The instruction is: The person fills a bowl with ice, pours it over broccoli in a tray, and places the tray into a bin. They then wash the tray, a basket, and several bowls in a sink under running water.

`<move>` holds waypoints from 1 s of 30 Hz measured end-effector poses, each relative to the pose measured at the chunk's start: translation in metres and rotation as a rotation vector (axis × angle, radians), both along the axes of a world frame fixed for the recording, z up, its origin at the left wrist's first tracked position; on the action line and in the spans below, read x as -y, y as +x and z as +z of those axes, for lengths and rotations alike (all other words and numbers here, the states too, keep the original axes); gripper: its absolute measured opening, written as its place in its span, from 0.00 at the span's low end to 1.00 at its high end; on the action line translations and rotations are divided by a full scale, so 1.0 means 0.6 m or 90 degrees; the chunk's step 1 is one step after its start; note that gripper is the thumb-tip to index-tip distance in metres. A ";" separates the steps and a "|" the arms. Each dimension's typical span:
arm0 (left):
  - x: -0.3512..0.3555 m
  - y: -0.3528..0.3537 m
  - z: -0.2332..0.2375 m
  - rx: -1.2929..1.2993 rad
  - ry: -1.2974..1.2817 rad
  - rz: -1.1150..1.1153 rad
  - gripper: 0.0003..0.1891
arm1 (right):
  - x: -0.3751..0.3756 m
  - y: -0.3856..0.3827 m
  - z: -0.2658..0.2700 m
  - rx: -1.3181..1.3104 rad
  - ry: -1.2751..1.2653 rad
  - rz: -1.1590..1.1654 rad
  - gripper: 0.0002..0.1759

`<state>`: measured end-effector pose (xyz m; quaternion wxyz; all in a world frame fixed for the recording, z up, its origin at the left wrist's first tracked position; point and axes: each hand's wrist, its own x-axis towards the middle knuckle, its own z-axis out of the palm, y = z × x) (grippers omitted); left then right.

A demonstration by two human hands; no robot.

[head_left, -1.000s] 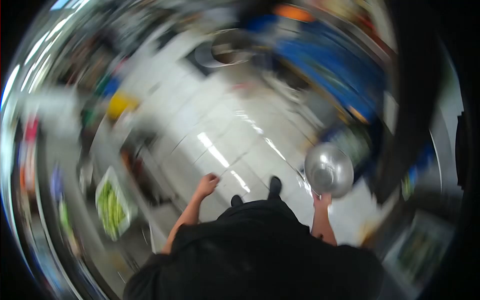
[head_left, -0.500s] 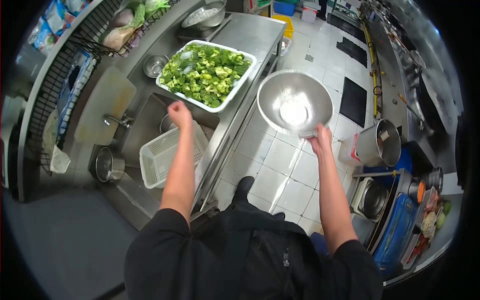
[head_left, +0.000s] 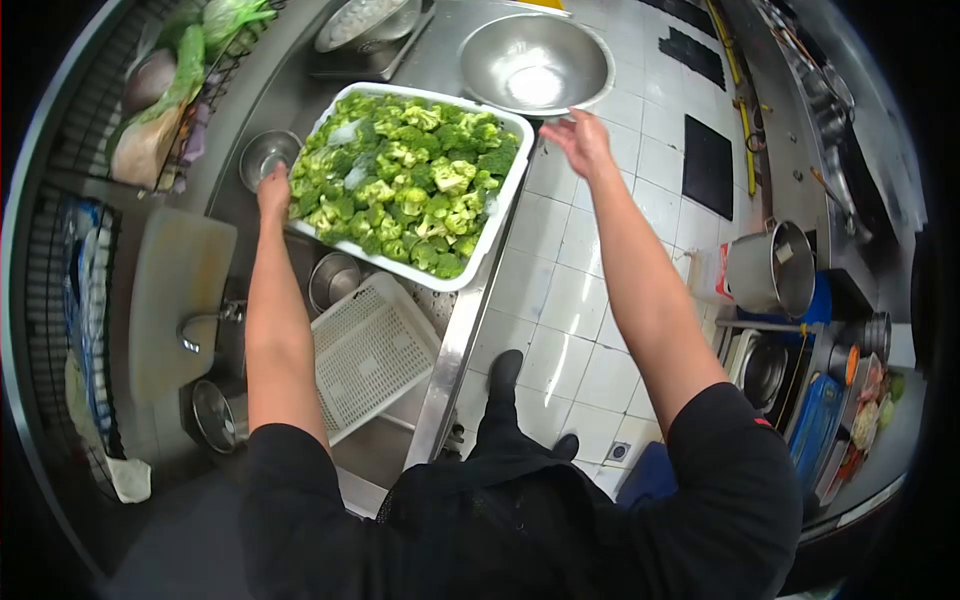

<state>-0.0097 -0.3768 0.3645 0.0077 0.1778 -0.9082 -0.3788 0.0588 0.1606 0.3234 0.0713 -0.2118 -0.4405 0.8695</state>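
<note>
A white plastic tray [head_left: 505, 215] heaped with broccoli florets [head_left: 410, 180] lies across the counter and sink edge. At its left side, my left hand [head_left: 273, 193] is closed at the rim, its fingers partly hidden. A small steel bowl [head_left: 262, 155] sits right by those fingertips. My right hand [head_left: 582, 147] is open, fingers spread, just below the near rim of a large steel bowl [head_left: 535, 65]. That bowl rests at the counter's right side, beyond the tray, and holds nothing visible.
Below the tray, the sink contains a white perforated basket [head_left: 375, 350] and a steel pot [head_left: 333, 280]. A faucet [head_left: 215, 318] and a cutting board [head_left: 175, 300] stand left. A steel bowl of white pieces [head_left: 365, 22] is at the back. Tiled floor [head_left: 545, 240] runs along the right.
The large bowl has gone from my right hand over the floor to the counter, and that hand has opened. My left hand has moved from above the sink to the tray's left side.
</note>
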 end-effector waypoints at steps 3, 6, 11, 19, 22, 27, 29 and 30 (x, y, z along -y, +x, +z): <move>0.011 -0.016 -0.032 -0.027 0.092 -0.091 0.28 | 0.061 0.092 0.047 0.203 0.461 0.298 0.32; 0.071 -0.059 -0.098 0.027 0.206 -0.092 0.28 | 0.130 0.139 0.041 0.156 0.326 0.392 0.30; 0.037 0.021 -0.056 -0.013 0.226 0.067 0.20 | 0.164 0.162 -0.005 0.053 0.175 0.193 0.14; -0.063 0.254 0.042 -0.104 0.372 0.053 0.19 | 0.084 0.458 0.016 -0.001 0.128 0.147 0.08; -0.159 0.302 0.130 -0.112 0.375 0.030 0.20 | 0.053 0.565 0.035 0.062 0.142 0.136 0.08; -0.263 0.323 0.173 -0.019 0.500 -0.172 0.21 | 0.050 0.700 0.051 0.109 0.064 0.037 0.13; -0.307 0.360 0.169 0.094 0.492 -0.296 0.18 | 0.071 0.766 0.008 0.101 0.002 -0.044 0.13; -0.328 0.371 0.157 0.127 0.464 -0.313 0.19 | 0.077 0.820 0.009 0.117 -0.024 -0.105 0.13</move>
